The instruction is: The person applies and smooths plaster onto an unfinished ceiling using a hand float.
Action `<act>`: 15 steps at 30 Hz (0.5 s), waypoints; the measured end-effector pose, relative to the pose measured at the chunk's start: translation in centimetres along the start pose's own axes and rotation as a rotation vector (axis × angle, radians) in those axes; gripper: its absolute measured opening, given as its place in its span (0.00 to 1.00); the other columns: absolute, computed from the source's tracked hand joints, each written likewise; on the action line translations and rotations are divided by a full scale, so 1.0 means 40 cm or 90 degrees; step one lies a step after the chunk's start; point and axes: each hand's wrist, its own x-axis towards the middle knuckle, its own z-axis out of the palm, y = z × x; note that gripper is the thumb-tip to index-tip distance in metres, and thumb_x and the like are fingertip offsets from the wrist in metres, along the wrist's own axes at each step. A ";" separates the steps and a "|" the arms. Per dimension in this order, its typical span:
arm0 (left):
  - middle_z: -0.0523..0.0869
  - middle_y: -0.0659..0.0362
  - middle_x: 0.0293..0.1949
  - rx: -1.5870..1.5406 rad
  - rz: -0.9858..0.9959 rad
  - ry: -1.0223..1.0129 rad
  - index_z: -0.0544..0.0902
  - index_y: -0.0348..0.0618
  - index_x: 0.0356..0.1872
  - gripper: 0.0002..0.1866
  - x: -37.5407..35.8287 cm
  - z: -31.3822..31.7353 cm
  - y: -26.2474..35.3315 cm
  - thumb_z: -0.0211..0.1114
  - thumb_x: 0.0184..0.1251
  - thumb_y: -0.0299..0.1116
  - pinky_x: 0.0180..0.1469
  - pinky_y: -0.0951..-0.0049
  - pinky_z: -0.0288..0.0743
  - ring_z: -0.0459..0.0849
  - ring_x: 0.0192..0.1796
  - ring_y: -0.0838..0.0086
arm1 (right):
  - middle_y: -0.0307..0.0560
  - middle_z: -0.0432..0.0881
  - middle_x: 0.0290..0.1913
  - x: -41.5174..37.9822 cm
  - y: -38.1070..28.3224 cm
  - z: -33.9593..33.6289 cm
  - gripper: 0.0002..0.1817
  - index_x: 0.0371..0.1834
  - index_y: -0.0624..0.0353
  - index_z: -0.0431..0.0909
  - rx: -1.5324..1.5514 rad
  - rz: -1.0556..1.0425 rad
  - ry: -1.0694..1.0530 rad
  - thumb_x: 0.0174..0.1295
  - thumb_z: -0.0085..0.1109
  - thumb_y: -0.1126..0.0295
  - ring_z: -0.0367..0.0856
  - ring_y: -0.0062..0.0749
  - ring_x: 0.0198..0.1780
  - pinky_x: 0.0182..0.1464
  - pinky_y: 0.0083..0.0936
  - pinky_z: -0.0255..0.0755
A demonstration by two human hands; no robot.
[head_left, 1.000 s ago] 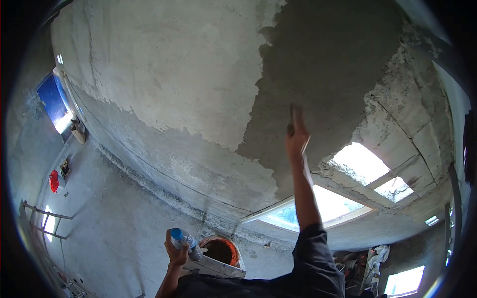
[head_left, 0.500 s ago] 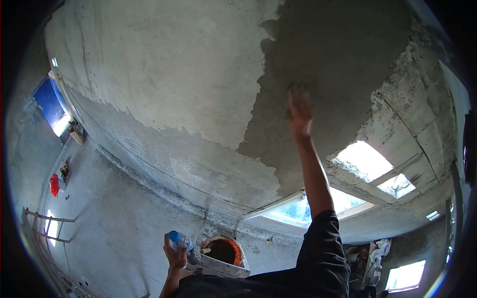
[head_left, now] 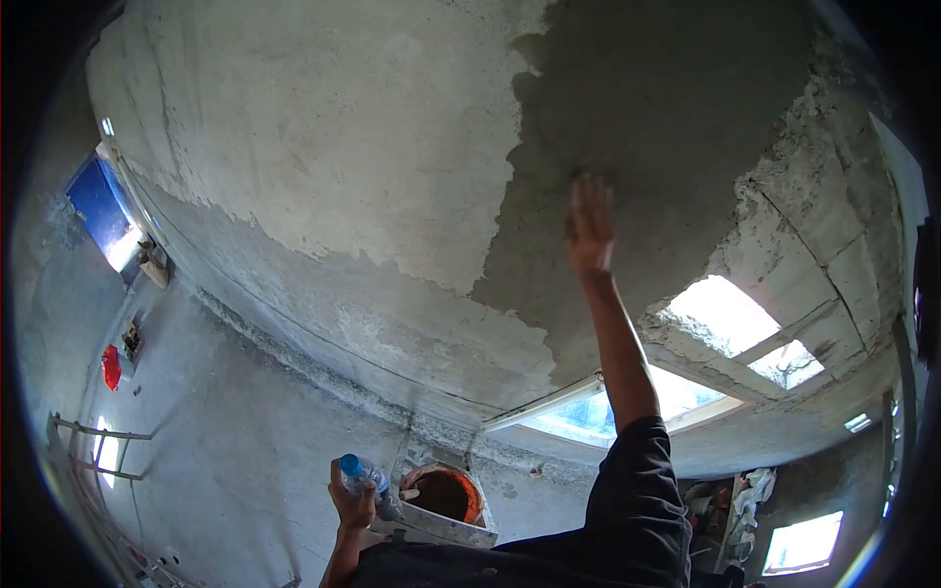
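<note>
Right hand (head_left: 591, 227) presses flat and open against dark wet plaster (head_left: 637, 127); pale ceiling (head_left: 323, 127) remains uncoated. Left hand (head_left: 353, 502) grips a water bottle (head_left: 361, 475).

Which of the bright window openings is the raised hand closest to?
The right hand is nearest the upper right opening, just beyond its wrist; the long one lies lower by the sleeve, the blue-edged one far left.

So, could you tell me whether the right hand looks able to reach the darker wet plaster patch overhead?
Probably yes: the right hand is raised with its arm stretched up, already against the dark plaster patch, and nothing lies between them.
</note>
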 end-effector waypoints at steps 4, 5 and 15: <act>0.77 0.59 0.28 0.022 0.060 0.042 0.69 0.38 0.41 0.34 0.005 0.005 0.018 0.65 0.53 0.62 0.33 0.72 0.72 0.76 0.30 0.75 | 0.57 0.68 0.65 0.034 0.020 -0.042 0.32 0.63 0.61 0.68 -0.084 0.114 0.210 0.49 0.53 0.86 0.63 0.53 0.67 0.69 0.48 0.56; 0.77 0.59 0.28 0.022 0.066 0.044 0.69 0.38 0.41 0.34 0.010 0.009 0.014 0.65 0.53 0.62 0.33 0.72 0.72 0.76 0.30 0.75 | 0.58 0.67 0.65 0.039 0.023 -0.037 0.31 0.63 0.63 0.68 -0.101 0.154 0.270 0.50 0.52 0.85 0.63 0.54 0.67 0.69 0.48 0.55; 0.74 0.52 0.40 0.030 -0.023 0.003 0.59 0.34 0.56 0.45 0.033 0.002 0.010 0.65 0.52 0.63 0.43 0.66 0.73 0.76 0.41 0.69 | 0.58 0.69 0.64 0.074 -0.063 0.224 0.29 0.64 0.63 0.67 0.034 0.179 0.236 0.55 0.49 0.84 0.65 0.56 0.66 0.68 0.52 0.56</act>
